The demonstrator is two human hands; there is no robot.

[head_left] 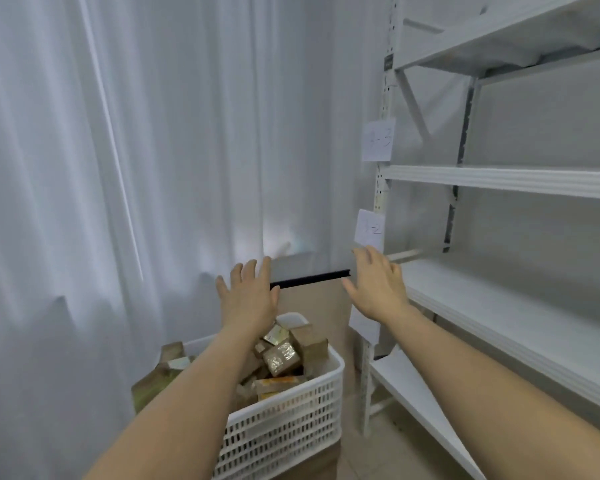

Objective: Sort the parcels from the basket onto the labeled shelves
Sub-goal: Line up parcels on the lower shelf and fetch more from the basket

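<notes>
Left hand and right hand both raised, fingers spread wide, holding nothing. Both sit above the basket, which is at 6 o'clock in the head view, white slotted plastic, on the floor. Parcels piled inside, small brown cardboard boxes, some with shiny tape. Likely light, stiff, tape a bit slick; best gripped across 2 opposite flat sides, top box first. Shelves at 3 o'clock, white metal, bare. 2 paper labels on the upright at 1 o'clock, writing too faint to read. Curtain from 9 to 12 o'clock.
</notes>
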